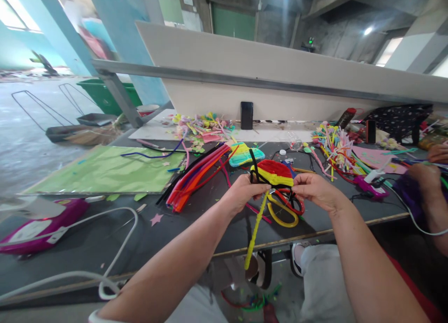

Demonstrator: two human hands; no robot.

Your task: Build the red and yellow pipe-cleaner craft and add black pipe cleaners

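Observation:
Between my two hands is a small pipe-cleaner piece (pixel 274 173), red with yellow and black bands. My left hand (pixel 245 192) pinches its left end, where a black strand stands up and a yellow twisted stem (pixel 256 234) hangs past the table edge. At its right end, the fingers of my right hand (pixel 317 190) are closed on it. Just below lie scissors with yellow and red handles (pixel 283 211), partly hidden. A yellow and turquoise pipe-cleaner piece (pixel 248 155) rests behind, beside a bundle of red, orange, purple and black pipe cleaners (pixel 196 180).
Magenta glue guns lie at left (pixel 45 225) and right (pixel 371 186), with white cords. A green sheet (pixel 105 169) covers the left table. A phone (pixel 247 115) leans on the back panel between colourful heaps. At far right is another person's hand (pixel 425 178).

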